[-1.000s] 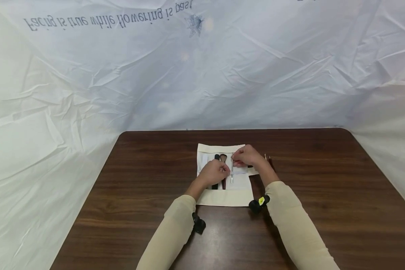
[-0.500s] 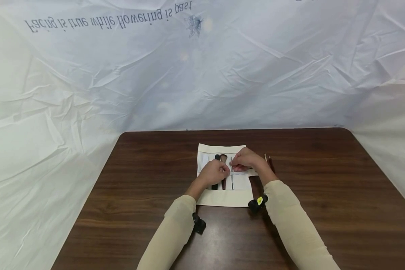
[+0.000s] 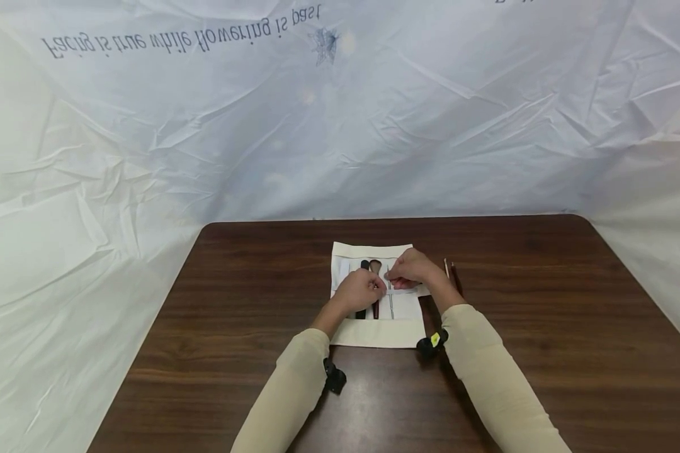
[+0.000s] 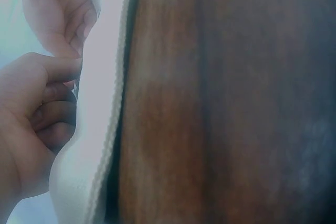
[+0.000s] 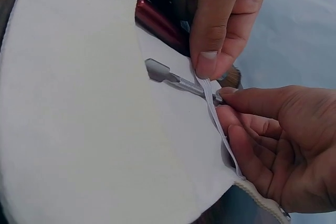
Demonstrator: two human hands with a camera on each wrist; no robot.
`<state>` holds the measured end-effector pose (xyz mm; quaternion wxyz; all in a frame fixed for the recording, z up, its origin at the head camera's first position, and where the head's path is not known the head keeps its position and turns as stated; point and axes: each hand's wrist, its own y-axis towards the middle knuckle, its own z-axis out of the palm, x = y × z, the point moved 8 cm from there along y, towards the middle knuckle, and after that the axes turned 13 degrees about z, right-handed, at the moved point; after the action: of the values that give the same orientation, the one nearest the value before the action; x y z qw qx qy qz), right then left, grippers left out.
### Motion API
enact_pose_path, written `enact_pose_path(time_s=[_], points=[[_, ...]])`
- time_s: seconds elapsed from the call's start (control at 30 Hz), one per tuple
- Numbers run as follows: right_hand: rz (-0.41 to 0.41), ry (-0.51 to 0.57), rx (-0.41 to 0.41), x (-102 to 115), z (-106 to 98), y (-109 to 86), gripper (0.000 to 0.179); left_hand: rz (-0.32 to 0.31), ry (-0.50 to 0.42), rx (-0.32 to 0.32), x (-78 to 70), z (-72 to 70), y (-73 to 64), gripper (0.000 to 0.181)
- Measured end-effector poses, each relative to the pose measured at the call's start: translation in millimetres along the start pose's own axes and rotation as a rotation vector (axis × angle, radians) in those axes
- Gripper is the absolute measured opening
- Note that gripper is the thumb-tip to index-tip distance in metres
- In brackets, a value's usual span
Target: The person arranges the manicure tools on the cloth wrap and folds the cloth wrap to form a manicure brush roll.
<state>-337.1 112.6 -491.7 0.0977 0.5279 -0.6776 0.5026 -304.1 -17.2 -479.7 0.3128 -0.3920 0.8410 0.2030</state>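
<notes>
Two forearms stretched forward, angled inward, left grip pinching, right grip pinching just beside it

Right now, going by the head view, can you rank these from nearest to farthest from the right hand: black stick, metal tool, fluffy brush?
1. Metal tool: in the grip of the right hand.
2. Fluffy brush: to the left of the metal tool.
3. Black stick: farther left, just past the brush.

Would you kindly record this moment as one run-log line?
left hand: pinches white elastic band; right hand: pinches slim silver metal tool; tool: passes under band; dark-red-handled brush: lies on cream cloth case
</notes>
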Motion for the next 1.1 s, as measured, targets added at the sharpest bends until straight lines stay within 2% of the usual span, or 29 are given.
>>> enact_pose_path(time_s=[0.3,0.43,0.53,0.77,0.9,1.1], points=[[-0.006,-0.031,-0.036,-0.8,-3.3,-9.7,0.019,-0.003,-0.003,-0.007,-6.8,1.1,-2.4,0.016],[-0.061,-0.045,-0.064,-1.7,-11.0,-18.4,0.023,-0.007,-0.008,-0.010,-9.6,2.1,-3.9,0.016],[-0.108,-0.008,-0.101,-6.9,-24.1,-25.8,0.028,-0.009,-0.004,-0.012,-10.9,3.1,-4.9,0.016],[-0.162,0.180,-0.148,-33.6,-66.2,-43.0,0.038,-0.033,0.003,-0.011,-11.4,6.4,-9.7,0.017],[-0.172,0.257,-0.171,-51.3,-87.8,-50.9,0.043,-0.030,0.001,-0.018,-14.1,7.0,-11.8,0.018],[-0.151,0.306,-0.204,-75.3,-109.2,-56.2,0.046,-0.030,0.028,-0.016,-20.6,7.9,-13.5,0.018]])
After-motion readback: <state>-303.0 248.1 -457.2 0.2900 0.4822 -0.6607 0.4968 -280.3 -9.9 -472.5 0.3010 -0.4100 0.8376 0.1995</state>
